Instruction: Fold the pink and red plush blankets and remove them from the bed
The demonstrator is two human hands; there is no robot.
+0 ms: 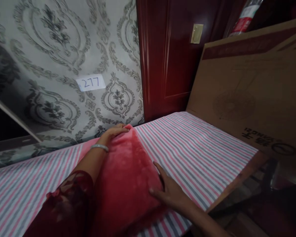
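Note:
A red plush blanket (130, 177) lies folded into a thick, narrow shape on a striped sheet (187, 144). My left hand (114, 132), with a pale bangle at the wrist, is closed on its far corner near the wall. At the blanket's right edge is my right hand (169, 191), its thumb over the top and its index finger along the side. The other fingers of that hand are mostly hidden. My left forearm and dark red sleeve cover the blanket's left side.
A big cardboard box (227, 79) stands at the right end of the sheet, with a red-labelled bottle (245, 19) behind its top edge. Behind are patterned wallpaper (64, 69) with a paper marked 277 (91, 83) and a dark red wooden panel (160, 59).

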